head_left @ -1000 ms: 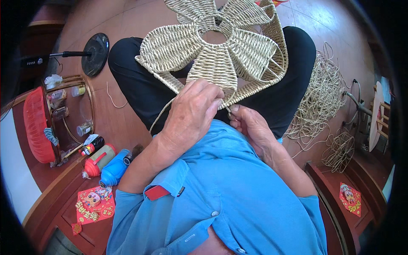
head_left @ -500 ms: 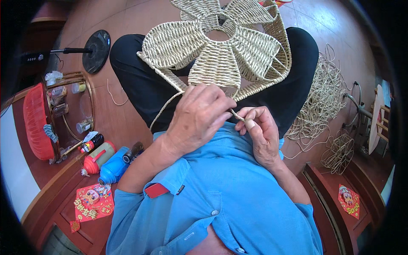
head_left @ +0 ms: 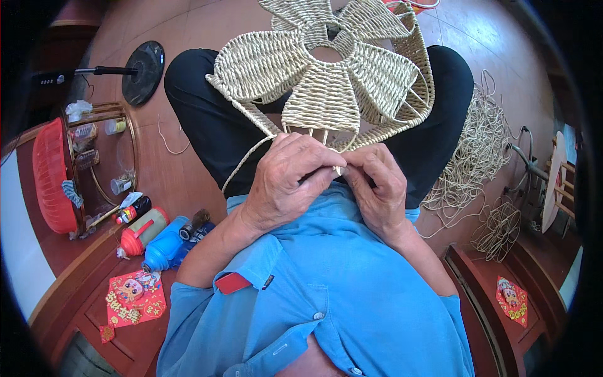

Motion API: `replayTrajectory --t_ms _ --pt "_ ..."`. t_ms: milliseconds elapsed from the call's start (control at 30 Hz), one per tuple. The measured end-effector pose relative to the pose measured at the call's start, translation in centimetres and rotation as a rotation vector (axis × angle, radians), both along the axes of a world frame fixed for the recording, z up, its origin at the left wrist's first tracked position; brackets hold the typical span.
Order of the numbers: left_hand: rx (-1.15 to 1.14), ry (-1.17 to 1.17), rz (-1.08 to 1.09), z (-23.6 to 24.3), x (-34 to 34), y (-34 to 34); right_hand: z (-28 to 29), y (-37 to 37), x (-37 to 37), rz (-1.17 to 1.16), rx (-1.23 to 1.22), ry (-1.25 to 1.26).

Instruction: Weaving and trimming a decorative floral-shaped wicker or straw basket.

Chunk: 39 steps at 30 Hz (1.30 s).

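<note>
A flower-shaped woven basket [head_left: 321, 97] of pale twisted cord rests across my lap, its broad petals spread round an open ring. Just below the near petal, my left hand [head_left: 292, 173] and my right hand [head_left: 378, 185] meet, fingertips pinched together. Between them a short pale end of cord [head_left: 339, 170] shows; the rest of it is hidden by my fingers. A longer strand [head_left: 246, 160] runs from the basket's near edge down past my left hand onto my thigh. Several thin cords span the gap under the near petal.
A large tangled heap of cord [head_left: 472, 154] lies on the floor at the right, with a smaller coil [head_left: 499, 231] nearer. To the left are a round black stand base [head_left: 143, 75], a red plastic basket [head_left: 56, 179], a blue flask [head_left: 166, 244] and a red-topped flask [head_left: 143, 232].
My right hand has moved up and in to meet my left, turning its knuckles upward. The cord stretch between them has shortened to a small end. The basket has shifted slightly right.
</note>
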<state>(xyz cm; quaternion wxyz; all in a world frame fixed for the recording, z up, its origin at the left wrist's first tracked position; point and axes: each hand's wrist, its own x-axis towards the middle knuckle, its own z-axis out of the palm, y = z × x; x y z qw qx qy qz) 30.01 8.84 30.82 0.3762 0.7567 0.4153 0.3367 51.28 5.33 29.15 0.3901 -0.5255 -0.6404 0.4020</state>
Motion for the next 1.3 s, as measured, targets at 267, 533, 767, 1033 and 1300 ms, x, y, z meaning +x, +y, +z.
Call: replayTrajectory --t_ms 267,533,767,1033,1300 --pt "-0.107 0.093 0.172 1.2 -1.7 1.0 0.1 0.5 -0.5 0.085 0.048 -0.154" --pt "0.069 0.297 0.068 0.8 -1.6 1.2 -0.6 0.3 1.2 0.068 0.128 -0.164" --pt "0.061 0.414 -0.048 1.5 -1.8 2.1 -1.0 1.2 1.5 0.292 0.310 -0.362" --pt "0.263 0.449 0.016 -0.3 -0.7 2.7 -1.5 1.4 0.5 0.165 0.283 -0.089" --pt "0.191 0.204 0.103 -1.3 0.1 3.9 0.4 1.3 -1.0 -0.062 -0.120 -0.015"
